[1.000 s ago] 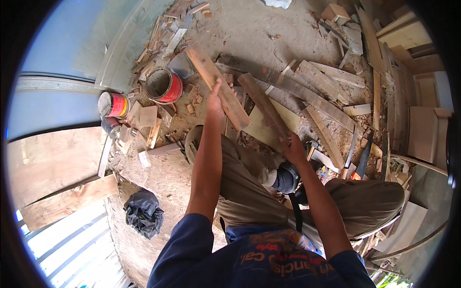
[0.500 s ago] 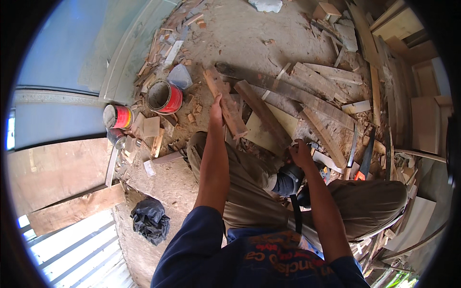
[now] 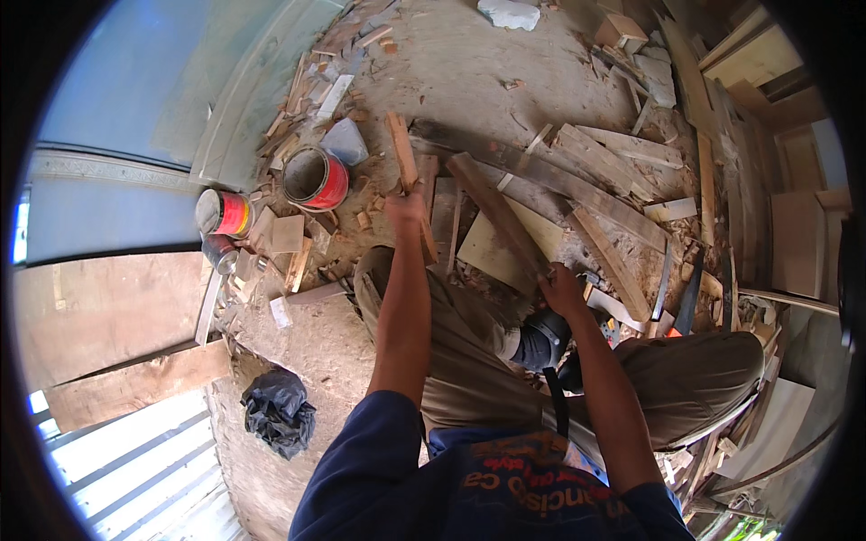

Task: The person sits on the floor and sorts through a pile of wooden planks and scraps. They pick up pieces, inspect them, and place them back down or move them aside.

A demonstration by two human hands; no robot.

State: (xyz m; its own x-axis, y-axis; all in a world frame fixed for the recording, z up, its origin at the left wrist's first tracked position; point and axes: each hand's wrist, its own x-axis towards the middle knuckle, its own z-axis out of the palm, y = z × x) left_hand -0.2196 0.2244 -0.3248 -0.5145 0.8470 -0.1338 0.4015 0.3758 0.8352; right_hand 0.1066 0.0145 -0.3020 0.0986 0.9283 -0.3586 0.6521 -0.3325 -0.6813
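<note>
A short, rough brown wood block [image 3: 402, 149] is gripped in my left hand [image 3: 405, 209], its long edge turned up and its far end pointing away from me. My right hand [image 3: 563, 290] is closed at the near end of a long, dark wooden batten [image 3: 496, 212], which slants away to the left. The fingertips there are partly hidden. Beneath the batten lies a pale, flat board [image 3: 528, 236]. Another wooden batten [image 3: 609, 261] rests just right of my right hand.
Beyond the battens stretches a long dark plank [image 3: 568, 180]. A red open can [image 3: 316, 180] and a smaller red-yellow can [image 3: 223, 214] stand left. A handsaw [image 3: 690, 298] lies right. Offcuts litter the floor; a black plastic bag [image 3: 279, 412] sits lower left.
My left hand has turned the wood block from its broad face onto its narrow edge and drawn it slightly nearer. The right hand stays at the batten's end.
</note>
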